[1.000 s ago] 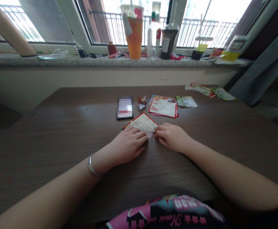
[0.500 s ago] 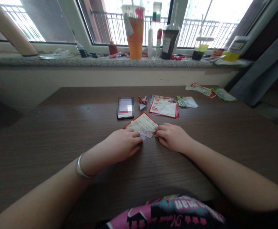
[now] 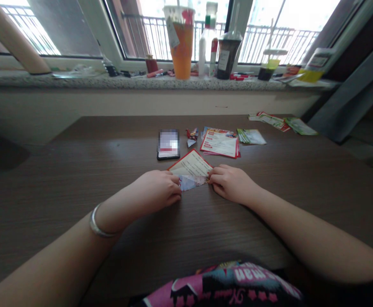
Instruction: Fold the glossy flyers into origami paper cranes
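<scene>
A red-edged printed card [image 3: 191, 164] lies turned cornerwise on the table between my hands. Its near edge is folded over, and the folded strip [image 3: 189, 182] shows a pale bluish back. My left hand [image 3: 161, 187], with a silver bangle on the wrist, has its fingers bent down on the left end of the fold. At the right end, my right hand [image 3: 229, 182] pinches the card between thumb and fingers. The left fingertips are partly hidden.
Beyond the card are a phone [image 3: 168, 145], a small folded paper piece [image 3: 192, 137], a stack of red-edged cards [image 3: 219, 143] and green-edged cards [image 3: 252, 136]. More papers [image 3: 274, 121] lie at the back right. Drink cups [image 3: 182, 47] stand on the windowsill [image 3: 135, 84].
My left hand has slid left along the fold, leaving more of the pale strip in sight. My right hand keeps its place at the right end.
</scene>
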Demonstrator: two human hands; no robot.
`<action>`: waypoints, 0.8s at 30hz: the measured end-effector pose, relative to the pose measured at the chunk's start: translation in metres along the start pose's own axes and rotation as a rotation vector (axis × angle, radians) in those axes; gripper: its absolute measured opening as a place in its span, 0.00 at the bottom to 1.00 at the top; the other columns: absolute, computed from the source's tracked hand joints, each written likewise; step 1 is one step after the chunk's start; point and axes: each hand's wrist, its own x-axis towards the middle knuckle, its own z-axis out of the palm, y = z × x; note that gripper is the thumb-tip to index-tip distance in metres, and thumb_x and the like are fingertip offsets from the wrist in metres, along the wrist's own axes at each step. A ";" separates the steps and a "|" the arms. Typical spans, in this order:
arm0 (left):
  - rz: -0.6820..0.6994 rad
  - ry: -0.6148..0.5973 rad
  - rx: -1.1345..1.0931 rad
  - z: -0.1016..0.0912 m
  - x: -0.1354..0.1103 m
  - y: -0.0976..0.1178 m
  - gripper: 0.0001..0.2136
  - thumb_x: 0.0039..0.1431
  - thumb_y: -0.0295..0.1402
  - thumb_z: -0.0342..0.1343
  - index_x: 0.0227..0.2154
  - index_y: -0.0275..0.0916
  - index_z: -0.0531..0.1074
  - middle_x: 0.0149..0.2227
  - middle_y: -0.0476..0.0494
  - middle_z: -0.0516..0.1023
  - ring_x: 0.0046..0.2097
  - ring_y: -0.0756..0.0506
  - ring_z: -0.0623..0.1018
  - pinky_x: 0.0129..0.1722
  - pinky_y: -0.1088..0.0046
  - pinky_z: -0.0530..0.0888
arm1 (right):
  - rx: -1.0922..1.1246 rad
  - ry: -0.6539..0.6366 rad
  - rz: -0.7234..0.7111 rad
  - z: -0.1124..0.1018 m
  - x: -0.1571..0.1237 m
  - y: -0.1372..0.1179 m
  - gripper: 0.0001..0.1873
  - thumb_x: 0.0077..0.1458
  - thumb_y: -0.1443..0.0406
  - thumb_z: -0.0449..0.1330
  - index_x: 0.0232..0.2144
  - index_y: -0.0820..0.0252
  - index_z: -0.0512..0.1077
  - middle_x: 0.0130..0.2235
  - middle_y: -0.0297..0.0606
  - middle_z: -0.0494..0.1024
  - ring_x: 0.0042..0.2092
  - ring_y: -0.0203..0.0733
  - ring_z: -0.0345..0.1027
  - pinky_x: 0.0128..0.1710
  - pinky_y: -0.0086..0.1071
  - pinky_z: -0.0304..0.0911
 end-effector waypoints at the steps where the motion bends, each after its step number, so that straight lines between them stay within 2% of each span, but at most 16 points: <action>1: 0.004 -0.003 -0.005 0.000 0.000 -0.001 0.09 0.60 0.30 0.52 0.30 0.39 0.78 0.35 0.43 0.80 0.39 0.46 0.78 0.45 0.69 0.74 | 0.000 -0.001 -0.001 0.000 0.000 0.000 0.10 0.59 0.68 0.53 0.36 0.60 0.75 0.43 0.41 0.77 0.43 0.44 0.67 0.44 0.35 0.62; 8: 0.002 -0.018 -0.035 0.002 -0.002 -0.007 0.09 0.59 0.31 0.54 0.29 0.39 0.78 0.36 0.43 0.81 0.39 0.46 0.79 0.45 0.70 0.75 | 0.003 0.002 -0.007 0.000 -0.001 0.001 0.10 0.59 0.68 0.53 0.36 0.59 0.75 0.42 0.41 0.77 0.44 0.43 0.67 0.44 0.35 0.63; 15: 0.024 -0.005 -0.137 0.004 -0.004 -0.020 0.08 0.60 0.32 0.55 0.34 0.42 0.80 0.43 0.47 0.79 0.43 0.46 0.78 0.47 0.71 0.73 | 0.024 0.024 -0.011 0.003 -0.002 0.002 0.09 0.58 0.69 0.54 0.35 0.59 0.75 0.41 0.41 0.77 0.43 0.43 0.67 0.43 0.35 0.63; 18: 0.019 0.040 -0.147 0.006 -0.001 -0.019 0.10 0.62 0.33 0.52 0.36 0.41 0.79 0.40 0.45 0.79 0.43 0.46 0.77 0.48 0.69 0.73 | 0.035 0.058 -0.034 0.006 -0.003 0.005 0.09 0.57 0.69 0.55 0.36 0.58 0.76 0.42 0.40 0.78 0.43 0.43 0.67 0.43 0.36 0.63; 21: -0.022 0.096 -0.066 0.012 0.001 -0.016 0.10 0.63 0.33 0.50 0.38 0.40 0.77 0.39 0.43 0.78 0.43 0.44 0.76 0.45 0.67 0.73 | 0.036 0.101 -0.060 0.009 -0.003 0.008 0.10 0.58 0.67 0.55 0.37 0.57 0.76 0.41 0.39 0.78 0.42 0.44 0.67 0.42 0.36 0.63; 24: -0.004 0.186 0.046 0.019 0.004 -0.012 0.12 0.64 0.33 0.49 0.47 0.43 0.74 0.42 0.42 0.76 0.44 0.44 0.75 0.45 0.67 0.73 | 0.061 0.171 -0.050 0.009 -0.003 0.011 0.11 0.59 0.67 0.54 0.37 0.58 0.77 0.37 0.39 0.79 0.39 0.43 0.67 0.42 0.37 0.63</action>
